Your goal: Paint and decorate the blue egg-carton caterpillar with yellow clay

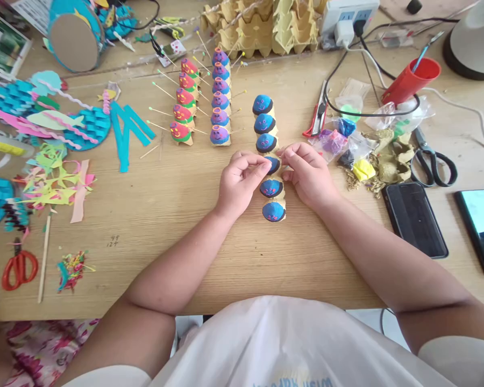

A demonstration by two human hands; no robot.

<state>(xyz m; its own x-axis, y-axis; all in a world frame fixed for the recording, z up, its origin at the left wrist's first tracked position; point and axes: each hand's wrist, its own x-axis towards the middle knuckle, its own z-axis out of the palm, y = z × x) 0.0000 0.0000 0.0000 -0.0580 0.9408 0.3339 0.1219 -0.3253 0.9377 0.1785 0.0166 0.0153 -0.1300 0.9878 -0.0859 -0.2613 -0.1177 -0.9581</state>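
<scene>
A row of blue-painted egg-carton cups (pixel 265 123) with small faces runs down the middle of the wooden table (pixel 177 226). My left hand (pixel 241 180) and my right hand (pixel 307 173) meet over the fourth cup (pixel 273 163), fingers pinched together on it from either side. Two more blue cups (pixel 271 188) lie just below my hands, the nearest one (pixel 273 211) at the end of the row. Whether something small sits between my fingertips cannot be made out.
Red-and-green cups (pixel 183 115) and purple cups (pixel 220 97) with pins stand further back. Clay bags (pixel 339 140), box cutter (pixel 318 115), red cup (pixel 410 80), black scissors (pixel 431 161) and two phones (pixel 414 217) lie right. Paper scraps (pixel 56 177) and red scissors (pixel 19 267) lie left.
</scene>
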